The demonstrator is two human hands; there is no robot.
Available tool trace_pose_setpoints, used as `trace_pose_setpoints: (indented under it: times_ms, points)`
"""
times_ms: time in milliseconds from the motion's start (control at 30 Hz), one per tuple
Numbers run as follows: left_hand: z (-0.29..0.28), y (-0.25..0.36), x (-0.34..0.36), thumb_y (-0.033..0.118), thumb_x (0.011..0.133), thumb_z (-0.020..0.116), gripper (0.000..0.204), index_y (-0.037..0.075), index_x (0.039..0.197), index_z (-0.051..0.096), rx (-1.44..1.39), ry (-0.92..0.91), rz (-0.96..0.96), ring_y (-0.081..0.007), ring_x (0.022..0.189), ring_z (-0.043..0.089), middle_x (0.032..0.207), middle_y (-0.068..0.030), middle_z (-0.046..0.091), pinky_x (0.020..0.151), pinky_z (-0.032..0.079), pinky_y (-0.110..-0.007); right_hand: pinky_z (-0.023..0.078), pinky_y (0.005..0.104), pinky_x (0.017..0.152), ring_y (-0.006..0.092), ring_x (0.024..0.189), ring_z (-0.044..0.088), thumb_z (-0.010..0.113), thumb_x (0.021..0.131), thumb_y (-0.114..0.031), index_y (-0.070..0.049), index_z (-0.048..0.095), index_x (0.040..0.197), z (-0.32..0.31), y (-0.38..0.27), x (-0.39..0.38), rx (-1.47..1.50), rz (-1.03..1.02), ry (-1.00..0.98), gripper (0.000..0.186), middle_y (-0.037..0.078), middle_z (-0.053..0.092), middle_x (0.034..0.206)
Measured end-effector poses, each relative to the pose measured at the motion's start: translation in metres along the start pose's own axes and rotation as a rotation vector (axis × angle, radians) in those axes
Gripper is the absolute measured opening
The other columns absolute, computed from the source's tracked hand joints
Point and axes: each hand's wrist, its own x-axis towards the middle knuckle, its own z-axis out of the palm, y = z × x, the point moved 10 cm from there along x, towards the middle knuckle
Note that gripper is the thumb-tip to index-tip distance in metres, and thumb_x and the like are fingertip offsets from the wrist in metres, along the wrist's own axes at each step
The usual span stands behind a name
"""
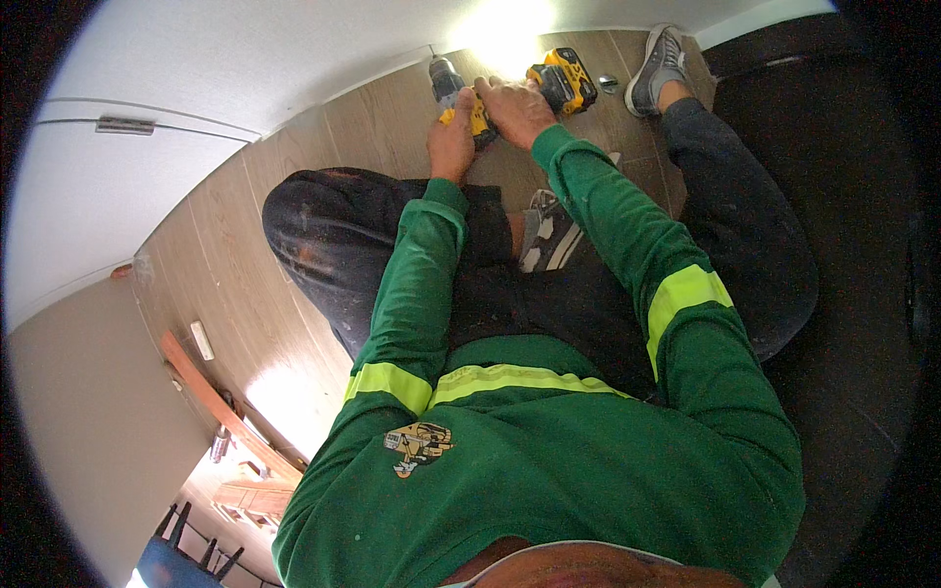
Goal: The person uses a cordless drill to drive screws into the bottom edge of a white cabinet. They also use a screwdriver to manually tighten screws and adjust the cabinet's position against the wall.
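Note:
A yellow-and-black cordless drill point(480, 122) points away from me, its dark chuck and thin bit close to the foot of the white wall. My left hand point(452, 149) is wrapped round the drill's body from the left. From the right, my right hand point(518, 110) has its fingers curled against the same drill; the fingertips are partly hidden. Just right of that hand, a second yellow-and-black battery tool point(564, 80) rests on the floor, its near side partly covered by the hand.
I sit on a wood-look floor point(230, 220), one shoe point(657, 73) stretched out by the wall. A small round metal piece point(609, 84) lies near it. Bright light falls on the wall point(392, 34). At left are a white door panel point(118, 186), a white strip point(202, 340) and a long wooden board point(221, 407).

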Motion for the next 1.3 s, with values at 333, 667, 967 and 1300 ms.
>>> trace_pose_setpoints:
  times_ms: [333,667,967,1300]
  points:
    - [0.003,0.020,-0.011,0.073,0.090,0.052,0.085,-0.009,0.104,0.068,0.028,-0.047,0.007,-0.0301,0.092,0.067,0.100,-0.0219,0.069,0.080,0.052,-0.040,0.050,0.0561,0.088,0.0332,0.103,0.068,0.056,0.095,-0.014,-0.005,0.053,0.114,-0.002,0.002,0.004,-0.008,-0.007,0.019,0.022,0.014,0.066,0.106]
    - [0.001,0.024,-0.014,0.082,0.087,0.046,0.099,-0.013,0.103,0.067,0.089,-0.048,0.003,-0.0351,0.096,0.068,0.100,-0.0268,0.069,0.085,0.051,-0.043,0.050,0.0568,0.093,0.0339,0.107,0.067,0.059,0.094,-0.012,-0.004,0.052,0.117,-0.009,0.000,0.002,0.023,0.009,-0.010,0.026,0.016,0.065,0.108]
    - [0.006,0.012,-0.006,0.065,0.090,0.062,0.076,-0.011,0.096,0.068,-0.065,-0.045,-0.018,-0.0258,0.077,0.069,0.088,-0.0168,0.070,0.067,0.055,-0.040,0.049,0.0582,0.093,0.0344,0.106,0.067,0.057,0.094,-0.011,-0.003,0.051,0.116,-0.003,0.003,0.001,0.030,0.004,-0.013,0.024,0.016,0.065,0.107]
    - [0.005,-0.001,0.008,0.062,0.090,0.064,0.071,-0.008,0.093,0.069,-0.026,-0.037,-0.002,-0.0223,0.074,0.069,0.084,-0.0147,0.069,0.062,0.056,-0.036,0.055,0.0514,0.078,0.0316,0.094,0.072,0.052,0.097,-0.017,-0.008,0.053,0.113,0.001,0.003,0.004,-0.058,-0.046,0.092,0.018,0.011,0.067,0.103]
